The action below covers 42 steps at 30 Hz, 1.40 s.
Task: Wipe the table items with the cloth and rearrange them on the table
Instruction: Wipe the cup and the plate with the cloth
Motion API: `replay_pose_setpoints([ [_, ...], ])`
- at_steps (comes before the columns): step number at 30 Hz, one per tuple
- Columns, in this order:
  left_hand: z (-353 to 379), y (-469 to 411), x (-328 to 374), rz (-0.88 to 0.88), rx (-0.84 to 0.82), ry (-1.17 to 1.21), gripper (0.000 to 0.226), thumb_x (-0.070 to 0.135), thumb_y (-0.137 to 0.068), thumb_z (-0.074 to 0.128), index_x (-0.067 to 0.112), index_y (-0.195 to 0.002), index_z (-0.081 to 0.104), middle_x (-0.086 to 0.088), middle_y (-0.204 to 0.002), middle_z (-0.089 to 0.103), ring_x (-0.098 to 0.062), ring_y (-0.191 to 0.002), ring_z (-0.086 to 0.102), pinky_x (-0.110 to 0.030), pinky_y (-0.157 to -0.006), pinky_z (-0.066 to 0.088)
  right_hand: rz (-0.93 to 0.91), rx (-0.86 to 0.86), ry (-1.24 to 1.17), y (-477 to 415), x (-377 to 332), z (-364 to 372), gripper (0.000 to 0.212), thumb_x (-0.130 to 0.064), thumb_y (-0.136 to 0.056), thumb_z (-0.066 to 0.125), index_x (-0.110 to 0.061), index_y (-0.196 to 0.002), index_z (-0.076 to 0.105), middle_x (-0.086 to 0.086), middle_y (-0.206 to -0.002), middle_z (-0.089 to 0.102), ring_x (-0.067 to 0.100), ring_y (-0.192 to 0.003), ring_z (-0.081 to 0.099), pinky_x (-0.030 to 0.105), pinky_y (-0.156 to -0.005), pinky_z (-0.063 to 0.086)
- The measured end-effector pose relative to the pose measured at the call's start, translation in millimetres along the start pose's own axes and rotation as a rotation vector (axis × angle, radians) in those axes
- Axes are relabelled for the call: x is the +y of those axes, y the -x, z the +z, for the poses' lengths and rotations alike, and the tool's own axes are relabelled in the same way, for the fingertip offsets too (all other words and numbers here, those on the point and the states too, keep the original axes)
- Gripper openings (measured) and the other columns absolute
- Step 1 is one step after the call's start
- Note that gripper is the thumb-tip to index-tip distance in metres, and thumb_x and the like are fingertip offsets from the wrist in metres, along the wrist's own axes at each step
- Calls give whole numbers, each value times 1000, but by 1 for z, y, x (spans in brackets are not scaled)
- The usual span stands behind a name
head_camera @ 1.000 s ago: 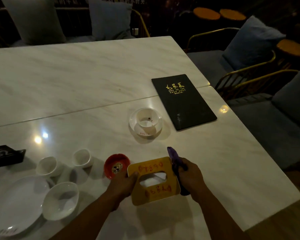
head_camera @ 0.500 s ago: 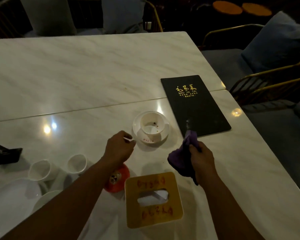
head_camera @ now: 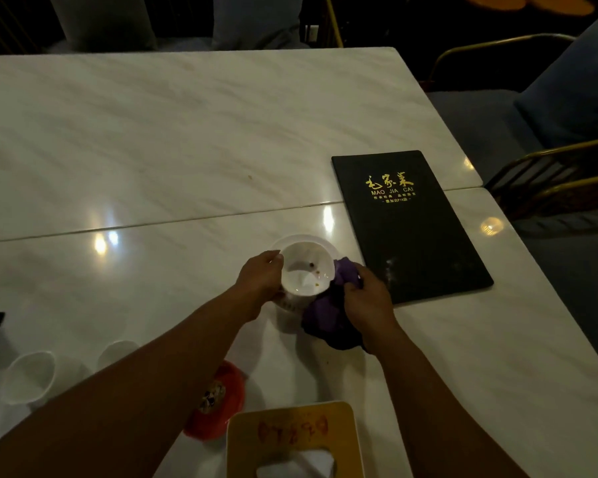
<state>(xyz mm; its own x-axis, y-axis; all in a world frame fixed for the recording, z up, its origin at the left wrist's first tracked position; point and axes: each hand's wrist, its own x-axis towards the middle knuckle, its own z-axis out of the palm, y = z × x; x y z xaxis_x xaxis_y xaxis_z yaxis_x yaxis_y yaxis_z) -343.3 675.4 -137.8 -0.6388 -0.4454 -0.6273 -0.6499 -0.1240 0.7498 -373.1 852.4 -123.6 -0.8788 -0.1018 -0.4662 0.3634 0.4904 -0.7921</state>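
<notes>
light: dim, warm | source: lamps unseen, mirrored as glare spots on glossy table (head_camera: 187, 132) at 9, centre and 3 o'clock | shadows: soft, faint | dark: seats (head_camera: 497, 132) from 12 to 3 o'clock nearly black | blur: cups (head_camera: 28, 377) at 8 o'clock smeared | edges: wide-angle bowing

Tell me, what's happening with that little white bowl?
A person is cleaning up a marble table. Their left hand holds the small white bowl, tipped, with dark specks inside. Their right hand holds a purple cloth bunched right beside the bowl. A saucer shows just behind, and a black menu lies to the right.
</notes>
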Motion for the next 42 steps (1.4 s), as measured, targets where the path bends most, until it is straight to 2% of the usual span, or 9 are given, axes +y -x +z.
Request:
replay_pose_setpoints([
  [6,0,-6,-4,61,47,-49,25,35,-102,48,23,-120,59,-9,-118,60,-29,-95,65,-43,-79,61,24,-13,-38,-5,2,9,30,-11,-100,46,-38,-99,58,-12,-91,59,8,-85,58,28,-75,50],
  [11,-4,9,-3,135,-14,29,21,43,-101,47,27,-114,53,-8,-120,57,-25,-101,62,-32,-71,58,-16,15,-86,3,0,7,33,-13,-101,46,-35,-120,62,-17,-96,58,8,-94,58,30,-83,50],
  [20,-34,64,7,103,-296,453,36,24,-94,64,31,-129,59,-6,-122,63,-36,-106,67,-45,-79,61,-48,-67,-202,47,-8,-8,32,-18,-102,48,-37,-123,63,-7,-116,65,16,-110,62,43,-97,54],
  [25,-46,82,8,135,-207,399,37,29,-91,69,30,-128,65,-7,-119,68,-35,-102,69,-54,-83,59,-431,154,258,73,-28,-41,36,-11,-98,54,-20,-134,56,1,-121,62,14,-109,56,20,-90,43],
  [29,-49,106,12,173,-242,318,39,33,-91,68,32,-130,63,-6,-121,67,-33,-104,68,-52,-80,60,-1051,157,922,96,-52,-32,45,-8,-79,71,-13,-123,65,8,-119,69,29,-108,61,36,-77,55],
  [31,-52,120,14,211,-280,269,38,33,-91,68,34,-129,64,-7,-126,64,-34,-110,64,-51,-79,61,-1165,3,1121,104,-59,-22,46,-17,-78,72,-10,-123,65,12,-125,65,31,-109,62,38,-76,57],
  [34,-59,138,13,278,-308,181,44,31,-89,71,35,-132,61,-8,-128,62,-33,-112,62,-52,-79,61,-1052,-143,1248,119,-66,-15,54,-26,-92,63,-9,-141,48,13,-144,44,28,-115,55,36,-92,50],
  [37,-66,156,9,350,-309,148,46,28,-89,70,34,-134,59,-10,-128,61,-31,-112,62,-51,-79,61,-907,-102,1173,138,-60,-12,59,-29,-94,61,-10,-146,39,13,-149,35,28,-117,54,35,-96,48],
  [42,-74,183,-1,443,-308,176,45,27,-89,72,33,-132,62,-12,-126,60,-31,-109,63,-52,-75,62,-685,-150,1077,184,-60,7,45,-11,-91,63,-13,-135,52,10,-129,57,19,-105,58,30,-87,52],
])
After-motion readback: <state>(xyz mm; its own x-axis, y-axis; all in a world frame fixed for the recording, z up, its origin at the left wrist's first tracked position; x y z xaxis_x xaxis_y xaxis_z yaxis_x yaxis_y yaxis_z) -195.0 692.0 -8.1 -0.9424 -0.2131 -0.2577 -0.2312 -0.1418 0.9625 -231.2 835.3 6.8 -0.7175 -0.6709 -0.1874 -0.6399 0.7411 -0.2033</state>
